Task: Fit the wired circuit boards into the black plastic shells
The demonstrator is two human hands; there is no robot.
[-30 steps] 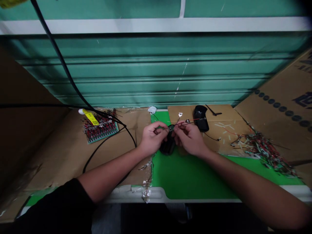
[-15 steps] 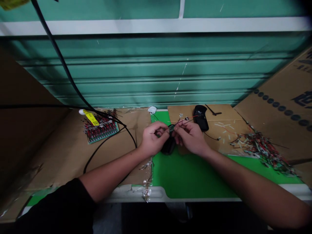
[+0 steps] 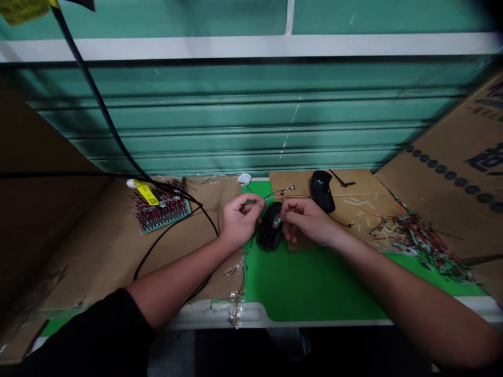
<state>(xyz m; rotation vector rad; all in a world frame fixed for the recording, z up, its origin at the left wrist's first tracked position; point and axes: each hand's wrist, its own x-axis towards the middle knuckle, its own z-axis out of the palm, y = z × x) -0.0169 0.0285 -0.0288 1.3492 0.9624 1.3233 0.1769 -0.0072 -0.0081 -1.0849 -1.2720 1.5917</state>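
Observation:
My left hand [image 3: 241, 220] is closed in a pinch on a thin dark wire [image 3: 272, 194], which runs right to a small round metal part [image 3: 292, 187]. Between the thumb and fingers of my right hand [image 3: 305, 220] is a small green circuit board [image 3: 277, 221], partly hidden by the fingertips. Under and between both hands, a black, mouse-shaped plastic housing [image 3: 269, 234] lies on the green mat. A second black plastic shell [image 3: 322, 191] rests on cardboard beyond my right hand, and a thin red wire [image 3: 299, 197] reaches toward it.
To the left, a green board crowded with red and black wired parts [image 3: 165, 212] carries a yellow tag [image 3: 146, 192]. A tangled heap of wired pieces [image 3: 428, 241] lies at the right. Black cables [image 3: 102, 104] hang across the left side. Cardboard walls [image 3: 451, 162] flank the bench.
My hands have drawn apart. The right has come down slightly with the circuit board, and the left has shifted left, pinching the wire. More of the black housing now shows.

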